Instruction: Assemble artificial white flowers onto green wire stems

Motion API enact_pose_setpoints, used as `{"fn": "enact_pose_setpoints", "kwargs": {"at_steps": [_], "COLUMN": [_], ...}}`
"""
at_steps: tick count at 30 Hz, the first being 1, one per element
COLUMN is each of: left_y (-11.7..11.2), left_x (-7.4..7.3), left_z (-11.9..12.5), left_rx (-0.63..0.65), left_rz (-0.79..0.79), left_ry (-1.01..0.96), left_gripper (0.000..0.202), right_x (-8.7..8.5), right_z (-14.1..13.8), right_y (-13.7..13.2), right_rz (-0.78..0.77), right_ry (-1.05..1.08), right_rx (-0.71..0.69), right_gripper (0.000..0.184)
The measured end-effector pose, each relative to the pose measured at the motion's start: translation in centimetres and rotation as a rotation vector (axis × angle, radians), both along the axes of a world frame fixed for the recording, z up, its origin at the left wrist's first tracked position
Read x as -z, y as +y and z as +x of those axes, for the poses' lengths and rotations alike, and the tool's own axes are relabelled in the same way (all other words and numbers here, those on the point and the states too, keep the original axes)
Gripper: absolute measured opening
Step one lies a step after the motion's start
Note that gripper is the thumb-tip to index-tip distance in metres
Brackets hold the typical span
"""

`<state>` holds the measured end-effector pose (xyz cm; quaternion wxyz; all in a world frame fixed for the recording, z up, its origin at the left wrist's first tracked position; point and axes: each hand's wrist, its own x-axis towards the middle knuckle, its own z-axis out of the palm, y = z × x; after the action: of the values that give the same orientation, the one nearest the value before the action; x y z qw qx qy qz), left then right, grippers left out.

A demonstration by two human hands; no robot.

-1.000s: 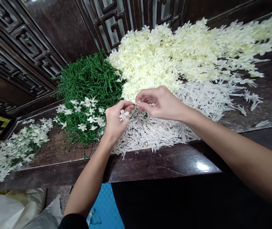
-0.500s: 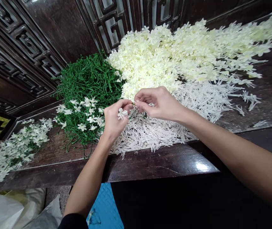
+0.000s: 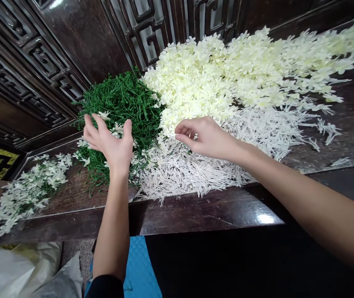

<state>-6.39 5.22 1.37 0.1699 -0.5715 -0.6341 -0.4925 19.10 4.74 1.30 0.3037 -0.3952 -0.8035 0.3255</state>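
My left hand [image 3: 111,144] is over the green plastic stems [image 3: 123,97], fingers spread and thumb apart, with nothing gripped. A white artificial flower [image 3: 104,115] shows just beyond its fingertips, and more assembled flowers lie on the stems, partly hidden by the hand. My right hand [image 3: 206,134] is closed in a pinch above the white stamen pieces [image 3: 192,171]. What its fingertips hold, if anything, is too small to make out. Behind it spreads a heap of cream-yellow petals [image 3: 195,78].
The piles lie along a dark wooden bench [image 3: 208,213] with a carved lattice back [image 3: 147,29]. At its left end is a bunch of finished white flowers [image 3: 31,186]. Pale sacks [image 3: 12,269] and a blue mat [image 3: 138,265] are below.
My left hand has moved left from beside the right hand to above the green stems and opened, letting go of the flower. My right hand has stayed nearly in place, still pinched.
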Motion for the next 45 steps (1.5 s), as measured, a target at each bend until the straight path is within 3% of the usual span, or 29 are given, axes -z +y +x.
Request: {"fn": "enact_pose_setpoints", "kwargs": {"at_steps": [4, 7, 10, 12, 15, 18, 24, 27, 32, 38, 45], "left_y": [-0.3, -0.7, -1.1, -1.1, -0.9, -0.6, -0.8, -1.0, -0.5, -0.7, -1.9], "left_x": [-0.8, -1.7, -1.6, -1.0, -0.2, -0.4, -1.7, -1.8, -1.1, -1.0, -2.1], "left_z": [0.2, 1.1, 2.0, 2.2, 1.9, 1.6, 2.7, 3.1, 3.2, 4.2, 5.3], "left_rx": [-0.059, 0.142, 0.469, 0.487, 0.421, 0.435, 0.363, 0.446, 0.614, 0.831, 0.890], "left_rz": [0.128, 0.130, -0.226, -0.438, -0.527, -0.412, -0.029, 0.058, -0.014, -0.162, -0.489], "left_ry": [0.141, 0.246, 0.386, 0.494, 0.542, 0.425, 0.053, -0.182, -0.429, -0.791, -0.882], "left_gripper": [0.069, 0.058, 0.041, 0.037, 0.022, 0.015, 0.008, 0.010, 0.015, 0.010, 0.015], "right_x": [0.1, 0.0, 0.1, 0.5, 1.2, 1.7, 1.4, 0.6, -0.3, -0.2, 0.9], "right_z": [0.0, 0.1, 0.3, 0.6, 1.2, 1.7, 1.5, 1.2, 0.8, 1.1, 1.2], "right_y": [0.0, 0.0, 0.2, 0.3, 0.8, 1.3, 1.2, 0.6, 0.2, 0.6, 0.7], "right_rz": [-0.005, 0.016, 0.040, 0.075, 0.135, 0.140, 0.112, 0.082, 0.107, 0.078, 0.166], "right_ry": [-0.069, -0.122, -0.204, -0.271, -0.376, -0.430, -0.500, -0.509, -0.385, -0.383, -0.524], "right_rx": [-0.020, -0.024, -0.022, 0.000, 0.063, 0.125, 0.162, 0.164, 0.127, 0.157, 0.066], "right_gripper": [0.018, 0.018, 0.020, 0.021, 0.020, 0.023, 0.023, 0.031, 0.043, 0.034, 0.027]}}
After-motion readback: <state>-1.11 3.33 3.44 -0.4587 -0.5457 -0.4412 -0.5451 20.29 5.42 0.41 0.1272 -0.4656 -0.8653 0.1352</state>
